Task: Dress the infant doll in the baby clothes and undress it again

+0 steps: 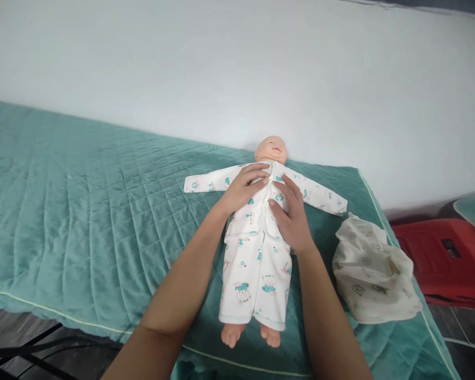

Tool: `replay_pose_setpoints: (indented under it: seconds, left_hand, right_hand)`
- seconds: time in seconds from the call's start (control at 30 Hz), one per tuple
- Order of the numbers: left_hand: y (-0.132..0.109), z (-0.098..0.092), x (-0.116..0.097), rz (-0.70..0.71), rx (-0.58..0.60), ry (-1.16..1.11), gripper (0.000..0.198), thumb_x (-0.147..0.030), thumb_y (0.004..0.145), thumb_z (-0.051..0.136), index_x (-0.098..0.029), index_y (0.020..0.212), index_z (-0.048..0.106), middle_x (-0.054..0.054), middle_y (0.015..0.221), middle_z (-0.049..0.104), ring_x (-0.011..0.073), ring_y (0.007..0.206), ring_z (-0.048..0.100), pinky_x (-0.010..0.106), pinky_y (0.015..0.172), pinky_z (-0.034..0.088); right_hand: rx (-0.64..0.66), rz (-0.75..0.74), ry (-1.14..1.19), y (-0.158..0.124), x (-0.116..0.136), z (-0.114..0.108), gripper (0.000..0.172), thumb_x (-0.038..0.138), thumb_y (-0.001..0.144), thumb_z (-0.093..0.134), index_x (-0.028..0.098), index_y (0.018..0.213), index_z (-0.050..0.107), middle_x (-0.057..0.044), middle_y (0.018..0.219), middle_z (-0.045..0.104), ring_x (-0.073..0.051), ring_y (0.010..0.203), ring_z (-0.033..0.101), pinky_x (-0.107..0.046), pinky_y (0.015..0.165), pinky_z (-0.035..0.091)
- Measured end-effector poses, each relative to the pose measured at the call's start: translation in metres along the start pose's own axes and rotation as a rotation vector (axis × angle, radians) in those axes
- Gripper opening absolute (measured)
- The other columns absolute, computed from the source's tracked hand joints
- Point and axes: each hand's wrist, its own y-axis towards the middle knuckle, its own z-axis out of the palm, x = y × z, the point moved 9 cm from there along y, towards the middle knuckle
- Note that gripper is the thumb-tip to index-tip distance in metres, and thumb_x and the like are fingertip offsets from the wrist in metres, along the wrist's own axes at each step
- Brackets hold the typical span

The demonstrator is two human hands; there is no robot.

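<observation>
A baby doll (271,149) lies on its back on the bed, head toward the wall and bare feet toward me. It wears a white long-sleeved shirt (243,216) with small animal prints and white trousers (257,285) with the same kind of print. Both sleeves stretch out sideways. My left hand (246,184) rests on the chest, fingers extended, the tips near an upper button. On the other side of the front opening, my right hand (293,216) touches the shirt with thumb and fingers apart. Between the hands a pale button (266,203) shows.
A green quilted cover (103,211) spreads over the bed. To the right sits a crumpled white printed cloth bundle (374,274). A red plastic object (439,253) stands beyond the bed's right edge. Behind the bed rises a white wall (182,68).
</observation>
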Motion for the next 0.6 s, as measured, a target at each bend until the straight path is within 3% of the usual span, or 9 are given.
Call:
replay_pose_setpoints:
  seconds: [0.6]
  left_hand:
    - [0.0011,-0.0007,0.0012,-0.01,-0.006,-0.004,0.011,-0.032,0.089,0.064,-0.023,0.093,0.068,0.007,0.142,0.06,0.022,0.138,0.05,0.042,0.12,0.033]
  right_hand:
    - [0.036,-0.039,-0.073,0.0019,-0.0007,0.0026,0.04,0.039,0.1,0.05,0.036,0.139,0.058,-0.003,0.162,0.038,-0.024,0.151,0.032,-0.054,0.125,0.026]
